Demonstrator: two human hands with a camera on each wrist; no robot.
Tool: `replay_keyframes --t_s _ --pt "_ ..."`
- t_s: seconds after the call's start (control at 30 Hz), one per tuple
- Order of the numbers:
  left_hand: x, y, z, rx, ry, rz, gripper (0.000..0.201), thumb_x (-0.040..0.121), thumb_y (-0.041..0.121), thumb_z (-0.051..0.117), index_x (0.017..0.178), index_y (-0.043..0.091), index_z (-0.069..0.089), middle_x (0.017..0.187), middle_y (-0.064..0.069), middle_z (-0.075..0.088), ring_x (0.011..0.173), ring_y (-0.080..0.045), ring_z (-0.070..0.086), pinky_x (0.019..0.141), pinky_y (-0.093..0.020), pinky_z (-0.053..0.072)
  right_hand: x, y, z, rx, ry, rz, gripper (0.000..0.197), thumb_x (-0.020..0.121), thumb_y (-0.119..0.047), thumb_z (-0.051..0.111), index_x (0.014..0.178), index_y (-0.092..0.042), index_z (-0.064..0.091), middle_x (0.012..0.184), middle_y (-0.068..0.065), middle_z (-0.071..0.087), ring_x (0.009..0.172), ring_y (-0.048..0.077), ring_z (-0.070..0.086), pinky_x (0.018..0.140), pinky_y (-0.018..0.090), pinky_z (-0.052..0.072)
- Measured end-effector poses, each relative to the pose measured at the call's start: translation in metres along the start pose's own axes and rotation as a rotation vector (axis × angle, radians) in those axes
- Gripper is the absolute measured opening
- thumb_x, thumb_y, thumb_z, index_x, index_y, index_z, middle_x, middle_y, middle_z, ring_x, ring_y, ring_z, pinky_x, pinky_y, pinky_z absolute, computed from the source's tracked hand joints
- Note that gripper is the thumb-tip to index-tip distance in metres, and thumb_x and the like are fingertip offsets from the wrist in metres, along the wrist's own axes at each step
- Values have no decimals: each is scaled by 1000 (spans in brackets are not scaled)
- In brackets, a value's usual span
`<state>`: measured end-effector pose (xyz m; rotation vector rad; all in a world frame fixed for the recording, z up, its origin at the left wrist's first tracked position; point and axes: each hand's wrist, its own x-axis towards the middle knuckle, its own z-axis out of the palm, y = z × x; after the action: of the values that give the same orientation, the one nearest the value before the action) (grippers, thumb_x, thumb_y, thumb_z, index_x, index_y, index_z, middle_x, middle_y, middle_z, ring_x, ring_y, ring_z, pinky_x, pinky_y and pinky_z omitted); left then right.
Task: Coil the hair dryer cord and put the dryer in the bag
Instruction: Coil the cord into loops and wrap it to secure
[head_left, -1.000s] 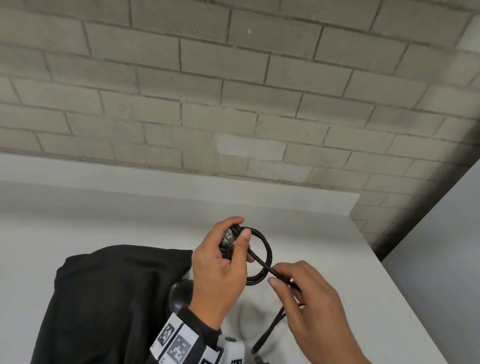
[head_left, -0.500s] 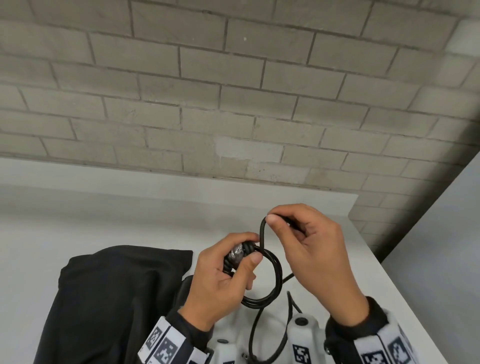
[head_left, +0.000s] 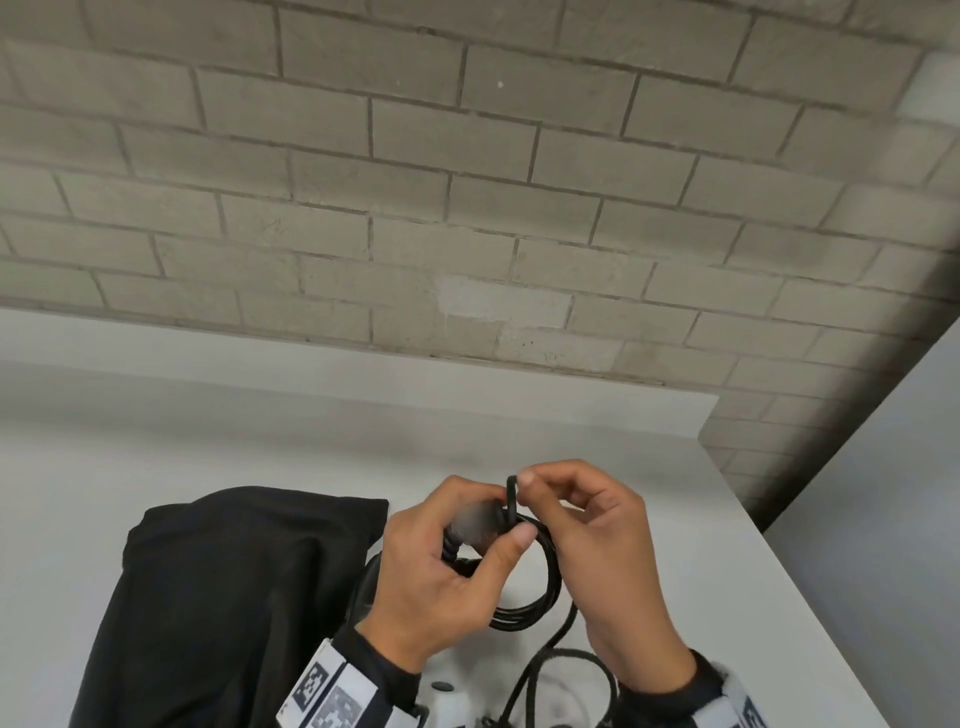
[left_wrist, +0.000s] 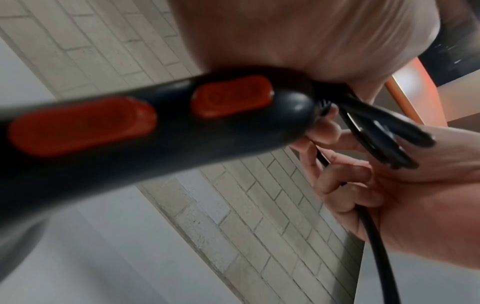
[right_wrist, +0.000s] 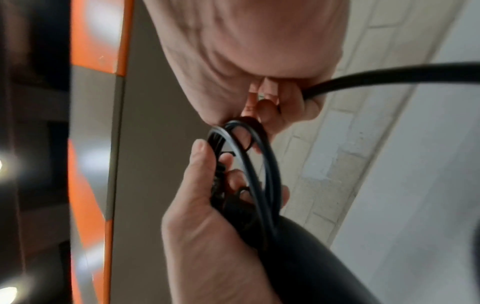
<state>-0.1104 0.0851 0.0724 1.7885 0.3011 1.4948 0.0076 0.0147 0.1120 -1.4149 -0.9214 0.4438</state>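
My left hand (head_left: 457, 566) grips the end of the black hair dryer handle (left_wrist: 135, 131), which carries two red switches, together with several coiled loops of the black cord (head_left: 540, 587). My right hand (head_left: 587, 525) pinches the cord at the top of the coil, right against the left thumb. Loose cord (head_left: 556, 670) trails down from the right hand toward the frame's bottom edge. In the right wrist view the loops (right_wrist: 252, 164) hang between both hands. The black bag (head_left: 223, 597) lies on the white table just left of the left hand. The dryer's body is mostly hidden under the left hand.
The white table (head_left: 727, 597) meets a grey brick wall (head_left: 467, 208) at the back and ends in an edge on the right. An orange and grey panel (right_wrist: 103, 144) shows behind the hands in the wrist views.
My right hand drew the cord up from low right and laid another loop at the top of the coil, closing against the left thumb. The coil has grown.
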Motion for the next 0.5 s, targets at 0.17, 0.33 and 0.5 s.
replay_keyframes --t_s 0.17,0.33,0.5 --pt "0 3 0 61 29 67 27 89 45 66 96 19 63 75 26 65 58 1 65 58 -10 47 -11 1 -7 70 -135 67 29 88 -39 65 80 -14 75 74 10 71 65 23 54 68 40 46" --pt "4 0 -4 201 139 82 41 92 51 59 91 11 69 76 11 69 64 -4 65 55 -26 53 -25 5 -14 20 -332 -5 39 71 -57 75 90 -23 73 75 16 64 65 22 46 60 35 38" --pt "9 3 -7 253 103 43 39 92 52 58 91 15 71 76 12 69 66 -5 65 58 -26 53 -28 7 -14 -71 -375 51 12 83 -12 73 90 -22 72 82 3 70 71 26 58 67 38 50"
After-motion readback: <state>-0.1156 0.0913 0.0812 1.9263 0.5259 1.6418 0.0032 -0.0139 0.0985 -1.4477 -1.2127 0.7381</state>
